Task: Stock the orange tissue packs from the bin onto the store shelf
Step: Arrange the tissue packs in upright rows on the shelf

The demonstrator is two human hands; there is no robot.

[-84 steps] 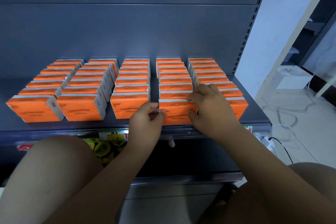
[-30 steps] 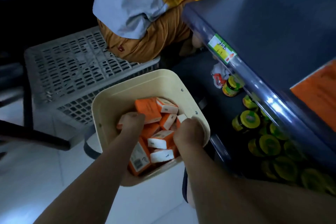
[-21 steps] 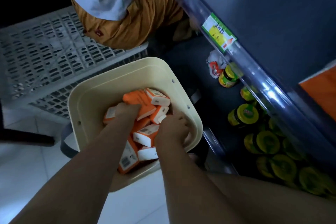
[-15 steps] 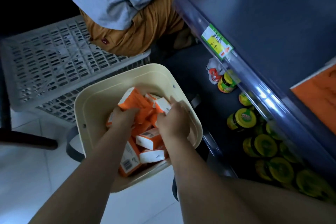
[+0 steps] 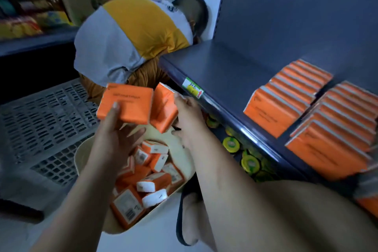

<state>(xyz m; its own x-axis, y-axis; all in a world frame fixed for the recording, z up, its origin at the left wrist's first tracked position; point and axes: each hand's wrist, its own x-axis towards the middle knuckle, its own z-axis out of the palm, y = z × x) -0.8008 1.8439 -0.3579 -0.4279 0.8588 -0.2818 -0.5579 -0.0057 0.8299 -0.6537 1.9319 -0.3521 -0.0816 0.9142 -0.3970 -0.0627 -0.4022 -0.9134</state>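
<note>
Two orange tissue packs are up out of the bin, one in each of my hands. Beneath both grips, nearest me, sits the cream bin (image 5: 86, 154) with a loose heap of packs (image 5: 152, 172) left in it. My left hand (image 5: 114, 139) pinches the broad pack (image 5: 125, 103), thumb on its face and fingers under it. My right hand (image 5: 189, 116) clasps the tilted pack (image 5: 163, 108) by its right side. The two packs nearly touch, so I should keep them apart and level as I swing them rightward. Beyond my right grip runs the shelf edge with its price tag (image 5: 193, 88), then the bare dark shelf (image 5: 225, 65). Farther right stand the stocked rows (image 5: 286, 96); I judge each pack should go upright at a row's front, face outward. Past my left grip a crouched person (image 5: 133, 32) works.
</note>
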